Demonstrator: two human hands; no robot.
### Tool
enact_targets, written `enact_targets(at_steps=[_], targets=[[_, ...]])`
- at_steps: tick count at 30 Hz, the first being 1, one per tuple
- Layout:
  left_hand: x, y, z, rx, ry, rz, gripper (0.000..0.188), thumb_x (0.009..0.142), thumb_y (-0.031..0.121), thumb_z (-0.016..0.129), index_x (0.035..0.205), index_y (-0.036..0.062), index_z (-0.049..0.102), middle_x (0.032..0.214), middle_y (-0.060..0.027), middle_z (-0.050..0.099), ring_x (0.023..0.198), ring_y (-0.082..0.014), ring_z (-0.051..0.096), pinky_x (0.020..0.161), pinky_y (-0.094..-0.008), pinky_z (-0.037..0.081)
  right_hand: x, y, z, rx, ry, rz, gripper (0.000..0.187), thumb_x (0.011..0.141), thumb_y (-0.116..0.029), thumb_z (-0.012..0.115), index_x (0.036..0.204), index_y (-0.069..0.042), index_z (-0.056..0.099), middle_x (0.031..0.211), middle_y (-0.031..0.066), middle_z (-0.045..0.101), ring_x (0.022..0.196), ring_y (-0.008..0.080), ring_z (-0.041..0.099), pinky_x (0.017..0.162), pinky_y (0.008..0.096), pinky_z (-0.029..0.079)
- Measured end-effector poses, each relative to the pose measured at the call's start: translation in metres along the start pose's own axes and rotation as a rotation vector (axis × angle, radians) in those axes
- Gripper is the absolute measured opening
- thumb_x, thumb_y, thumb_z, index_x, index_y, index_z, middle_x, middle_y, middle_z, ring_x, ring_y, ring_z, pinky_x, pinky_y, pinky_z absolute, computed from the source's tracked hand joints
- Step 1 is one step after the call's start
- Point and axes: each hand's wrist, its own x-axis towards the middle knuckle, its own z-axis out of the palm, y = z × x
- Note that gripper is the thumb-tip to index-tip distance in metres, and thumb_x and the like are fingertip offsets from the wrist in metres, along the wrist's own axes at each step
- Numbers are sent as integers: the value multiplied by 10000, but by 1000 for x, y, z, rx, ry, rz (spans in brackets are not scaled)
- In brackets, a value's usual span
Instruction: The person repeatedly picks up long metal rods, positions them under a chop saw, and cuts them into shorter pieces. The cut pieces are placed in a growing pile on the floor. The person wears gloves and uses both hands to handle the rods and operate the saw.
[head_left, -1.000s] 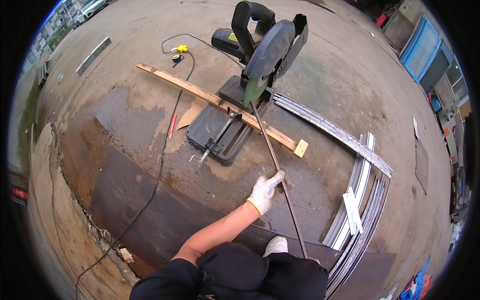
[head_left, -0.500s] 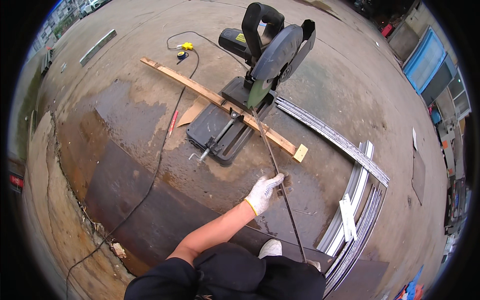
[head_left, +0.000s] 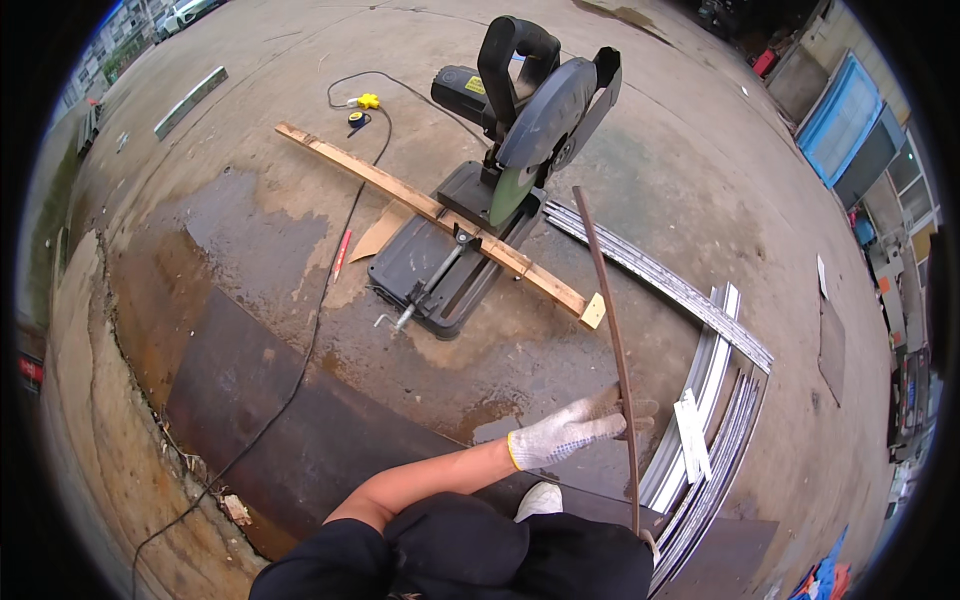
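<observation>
Left hand: gloved, fingers loosely spread, bar crossing them | Right hand: not visible, cannot tell | Slim brown bar: right of cut-off saw, top end apart from blade, near wooden batten

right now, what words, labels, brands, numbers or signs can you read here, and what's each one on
No text is quoted: none is readable.
Yellow label on the saw: too small to read.
Red-and-white strip on the ground: any print is too small to tell.
Brown bar by the left hand: no lettering visible.
</observation>
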Motion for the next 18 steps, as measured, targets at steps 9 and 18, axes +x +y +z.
enact_targets(at_steps=[9,18], targets=[[12,-5,64,369,-465,-251,456,1019,239,521,1393,-21,525,1347,-124,628,1240,-208,586,1096,-350,420,33,-153,-46,543,4,-292,176,1007,-187,616,919,-55,542,742,74,558,511,99,444,464,238,365],[2,-68,48,-371,-151,-336,520,1076,396,460,1381,-18,530,1349,-166,611,1280,-288,562,1113,-419,418,70,-279,-3,1234,42,-640,291,1070,-279,496,951,-14,518,703,49,448,502,126,400,444,259,373]])
